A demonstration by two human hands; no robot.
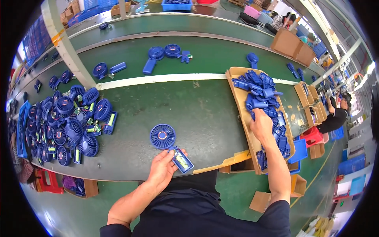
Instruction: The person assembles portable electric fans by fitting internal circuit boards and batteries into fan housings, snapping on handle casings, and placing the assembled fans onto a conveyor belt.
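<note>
Handheld fan [169,144] under left hand [161,170]: blue moulded plastic, slight sheen on the grille, open handle showing a yellow-green cell and board. Bench [197,118]: dark green belt, matt, scuffed, with a pale painted strip; tray [241,118] of plain brown corrugated cardboard, dull and fibrous, carrying blue plastic handle shells [262,98] with a smooth, semi-gloss finish, which the right hand [261,125] touches. Pile of fans [67,126] at left: same blue plastic, ribbed grilles; sleeves dark matt cloth.
</note>
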